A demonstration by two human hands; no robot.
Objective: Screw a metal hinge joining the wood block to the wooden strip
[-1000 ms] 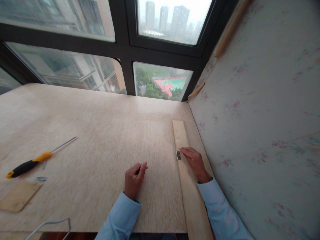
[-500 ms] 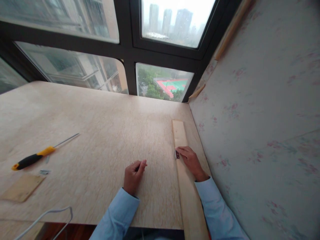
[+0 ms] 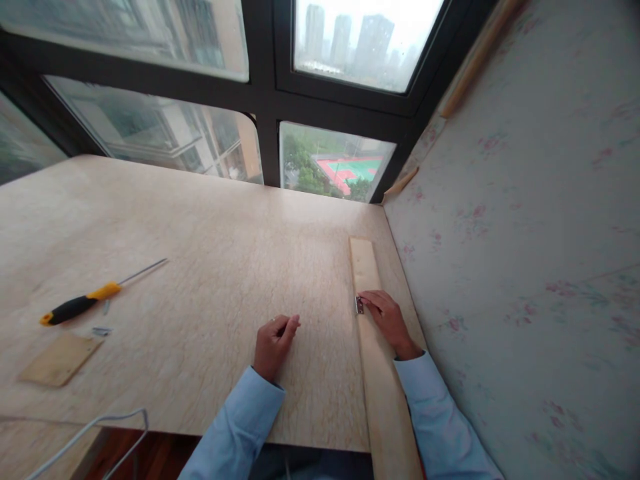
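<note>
A long pale wooden plank (image 3: 364, 263) lies flat along the right side of the sill, running toward me. On its left edge sits a small metal bracket (image 3: 359, 305) with holes in it. My right hand (image 3: 387, 320) pinches this bracket against the plank between thumb and fingers. To the left, above the bare surface, my left hand (image 3: 274, 347) is curled closed with the thumb over the fingers. Whatever it may hold is hidden.
At the left lie a yellow-and-black screwdriver (image 3: 83, 304), small metal screws (image 3: 101, 331) and a thin square wood piece (image 3: 61, 360). A white cable (image 3: 120, 417) loops over the front edge. A papered wall (image 3: 500, 267) bounds the right; windows (image 3: 337, 160) stand behind.
The whole view has shifted slightly, so everything appears a little further right and higher. Both hands keep their poses, and the bracket stays at the plank's left edge.
</note>
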